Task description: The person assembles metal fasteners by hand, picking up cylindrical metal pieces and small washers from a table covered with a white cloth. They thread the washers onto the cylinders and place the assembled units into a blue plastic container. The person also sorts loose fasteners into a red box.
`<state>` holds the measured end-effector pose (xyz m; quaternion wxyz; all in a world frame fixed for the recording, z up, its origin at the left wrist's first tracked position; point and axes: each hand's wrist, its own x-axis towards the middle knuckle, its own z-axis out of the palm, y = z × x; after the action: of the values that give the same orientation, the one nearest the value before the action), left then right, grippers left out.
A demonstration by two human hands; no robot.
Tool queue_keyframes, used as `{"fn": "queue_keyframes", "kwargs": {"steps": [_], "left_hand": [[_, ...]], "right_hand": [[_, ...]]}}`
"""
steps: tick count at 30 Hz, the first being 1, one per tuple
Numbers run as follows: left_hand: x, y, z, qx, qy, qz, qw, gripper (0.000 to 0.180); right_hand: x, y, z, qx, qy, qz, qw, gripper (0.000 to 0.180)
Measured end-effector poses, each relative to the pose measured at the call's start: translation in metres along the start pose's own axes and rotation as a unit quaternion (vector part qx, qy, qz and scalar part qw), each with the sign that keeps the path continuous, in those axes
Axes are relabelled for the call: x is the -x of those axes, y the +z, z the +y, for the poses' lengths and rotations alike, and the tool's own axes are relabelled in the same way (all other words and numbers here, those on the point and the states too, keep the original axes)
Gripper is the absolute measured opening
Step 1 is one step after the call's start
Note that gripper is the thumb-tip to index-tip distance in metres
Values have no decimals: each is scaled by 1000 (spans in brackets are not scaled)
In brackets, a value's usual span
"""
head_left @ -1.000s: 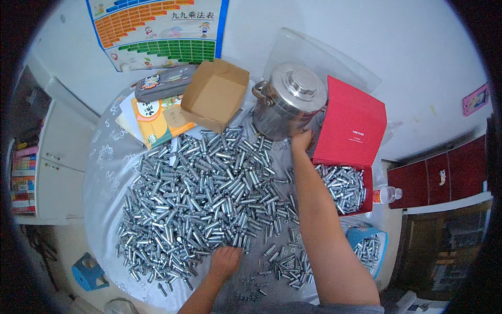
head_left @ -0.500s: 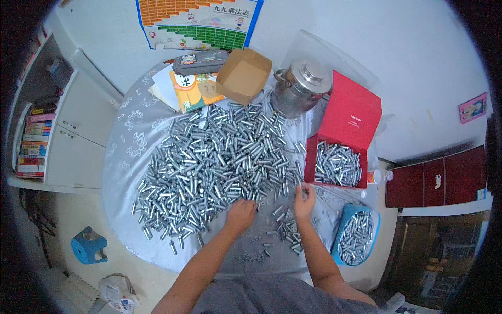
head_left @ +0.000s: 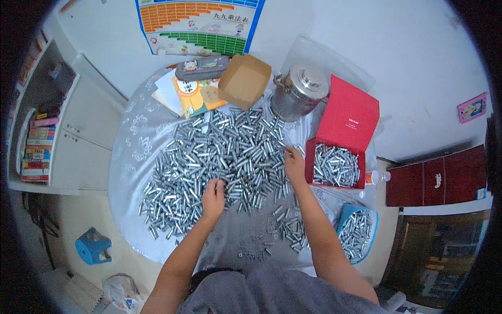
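Observation:
A wide pile of short silver metal bolts with sleeves covers the middle of the round table. My left hand is at the pile's near side, fingers drawn together over the bolts; whatever is in them is too small to make out. Farther out, my right hand touches the pile's right edge beside the red box, its fingers closed at the tips, and their contents cannot be told. A smaller group of bolts lies by my right forearm. Small loose rings or nuts are scattered near my body.
The open red box and a blue-rimmed container at the right hold similar bolts. A lidded metal pot, a cardboard box, a pencil case and booklets stand at the back. A blue stool is on the floor.
My left hand has moved left and farther into the pile. My right hand has gone away from me, up along the pile's right edge. The view has shifted slightly.

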<state>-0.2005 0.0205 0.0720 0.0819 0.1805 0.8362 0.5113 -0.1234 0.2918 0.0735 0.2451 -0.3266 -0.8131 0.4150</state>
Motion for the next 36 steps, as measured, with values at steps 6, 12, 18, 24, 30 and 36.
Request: {"fn": "queue_keyframes", "kwargs": {"steps": [6, 12, 18, 24, 30, 36], "left_hand": [[-6, -10, 8, 169, -82, -40, 981, 19], [0, -22, 2, 237, -97, 4, 967, 18], [-2, -25, 2, 192, -55, -19, 980, 14], [-3, -26, -1, 155, -109, -53, 980, 15], [2, -29, 1, 136, -71, -61, 986, 14], [11, -31, 6, 127, -77, -61, 987, 16]], "right_hand": [[-133, 106, 0, 102, -99, -76, 987, 34], [-185, 148, -1, 49, -129, -71, 988, 36], [-245, 169, 89, 224, -108, -81, 965, 46], [-241, 181, 39, 356, -114, 69, 925, 40], [-263, 178, 34, 344, -11, 0, 939, 33], [-261, 176, 53, 265, -68, 14, 962, 25]]}}
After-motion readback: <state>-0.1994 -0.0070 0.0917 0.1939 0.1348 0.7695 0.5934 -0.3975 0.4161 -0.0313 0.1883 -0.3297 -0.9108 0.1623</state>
